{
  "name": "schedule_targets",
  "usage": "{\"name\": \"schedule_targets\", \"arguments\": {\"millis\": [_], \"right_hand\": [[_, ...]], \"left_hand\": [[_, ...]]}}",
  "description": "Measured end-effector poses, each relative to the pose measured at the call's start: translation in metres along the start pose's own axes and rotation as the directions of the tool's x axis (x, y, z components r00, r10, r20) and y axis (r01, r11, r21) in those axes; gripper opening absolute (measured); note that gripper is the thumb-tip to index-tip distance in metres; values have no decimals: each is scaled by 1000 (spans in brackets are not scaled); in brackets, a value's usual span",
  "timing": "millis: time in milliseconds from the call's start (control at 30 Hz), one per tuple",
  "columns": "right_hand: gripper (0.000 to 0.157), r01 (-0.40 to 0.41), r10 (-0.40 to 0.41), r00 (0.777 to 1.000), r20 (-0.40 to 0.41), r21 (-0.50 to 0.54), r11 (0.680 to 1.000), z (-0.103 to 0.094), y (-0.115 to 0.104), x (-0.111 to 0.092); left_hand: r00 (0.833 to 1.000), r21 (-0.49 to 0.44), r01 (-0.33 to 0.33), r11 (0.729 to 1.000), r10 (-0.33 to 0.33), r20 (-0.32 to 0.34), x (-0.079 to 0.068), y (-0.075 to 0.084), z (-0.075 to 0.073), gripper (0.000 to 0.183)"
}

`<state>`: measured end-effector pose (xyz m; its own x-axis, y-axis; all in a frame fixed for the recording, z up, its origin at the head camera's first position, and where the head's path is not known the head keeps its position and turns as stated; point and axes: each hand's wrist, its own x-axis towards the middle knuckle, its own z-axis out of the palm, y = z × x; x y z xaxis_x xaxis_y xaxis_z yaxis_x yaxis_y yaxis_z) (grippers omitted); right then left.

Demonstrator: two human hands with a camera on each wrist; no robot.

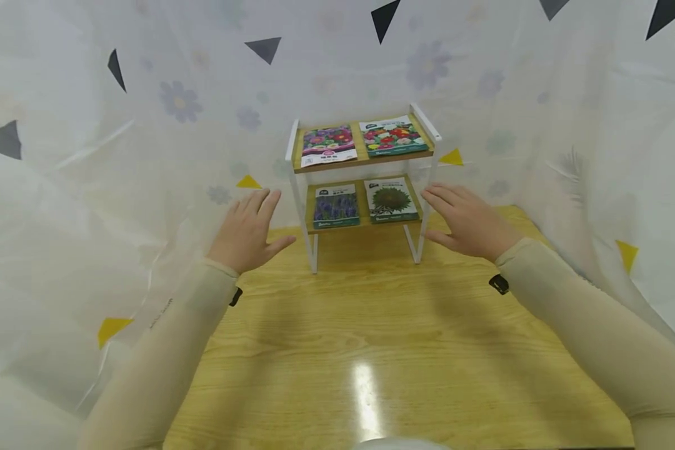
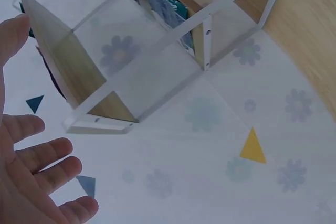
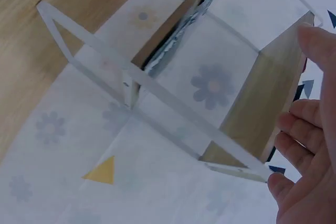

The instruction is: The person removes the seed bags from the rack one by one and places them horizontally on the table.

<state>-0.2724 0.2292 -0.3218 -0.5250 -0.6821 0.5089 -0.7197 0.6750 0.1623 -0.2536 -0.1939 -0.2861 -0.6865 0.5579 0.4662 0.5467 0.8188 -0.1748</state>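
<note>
A small two-tier shelf [image 1: 365, 164] with white metal frame and wooden boards stands at the back of the table. Its upper board carries a packet with pink and purple flowers [image 1: 329, 144] and a packet with red and white flowers [image 1: 394, 134]. On the lower board lie a lavender-pictured packet [image 1: 336, 205] and a packet with a green spiky flower head [image 1: 391, 199]. My left hand [image 1: 247, 231] hovers left of the shelf, fingers extended, holding nothing. To the right, my right hand [image 1: 467, 219] is also outstretched and empty; its fingertips overlap the frame in view, and I cannot tell whether they touch.
The wooden table [image 1: 337, 337] stretches in front of the shelf, with a bright light reflection. A pale cloth [image 1: 202, 144] printed with flowers and triangles hangs behind and at both sides. A white rounded edge [image 1: 399, 444] shows at the bottom.
</note>
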Motion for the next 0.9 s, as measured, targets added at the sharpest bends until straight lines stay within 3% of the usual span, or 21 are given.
{"name": "schedule_targets", "arguments": {"millis": [200,533,733,900], "right_hand": [[73,60,-60,998,2,-56,997,-18,-10,45],[67,60,-48,992,117,-107,992,-24,-19,111],[65,37,-7,986,167,-177,984,-14,-20,144],[67,-27,82,965,250,-216,976,-7,-21,164]], "left_hand": [[999,52,-22,998,20,25,28,10,-18,81],[994,79,-20,997,11,109,67,16,-19,77],[982,97,-20,995,1,190,85,18,-14,76],[970,127,38,991,-67,234,102,25,-10,75]]}}
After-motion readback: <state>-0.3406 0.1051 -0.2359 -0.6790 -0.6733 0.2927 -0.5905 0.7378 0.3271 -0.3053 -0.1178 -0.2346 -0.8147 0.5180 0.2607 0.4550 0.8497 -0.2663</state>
